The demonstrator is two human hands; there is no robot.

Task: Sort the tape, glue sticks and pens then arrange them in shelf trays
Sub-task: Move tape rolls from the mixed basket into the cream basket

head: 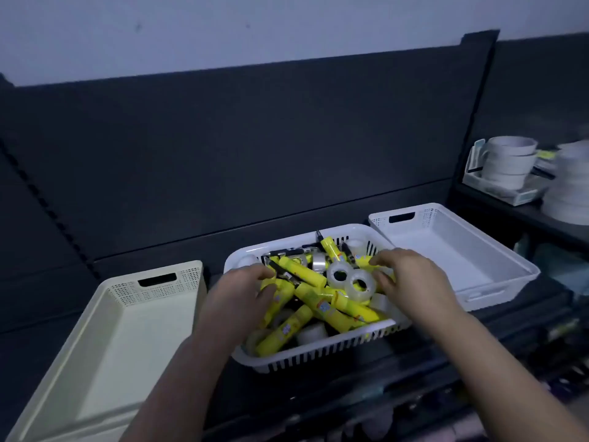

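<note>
Slotted white basket (pixel 318 354), middle of dark shelf (pixel 398 374), near front edge: heaped with yellow glue sticks (pixel 334 311), clear tape rolls (pixel 339 275), dark pens (pixel 288 252) (pens mostly along back wall).
Cream tray (pixel 121 291), left front corner, strip of shelf between it and basket.
White tray (pixel 478 224), right side, just beside basket's back right corner.
Left grip (pixel 245 291): pinching one glue stick (pixel 278 296) by basket's left rim.
Right grip (pixel 411 275): curled over pile beside tape rolls; hold cannot be told.

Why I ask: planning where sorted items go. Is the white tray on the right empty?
Empty: the white tray shows only its bare floor, with nothing inside.
</note>
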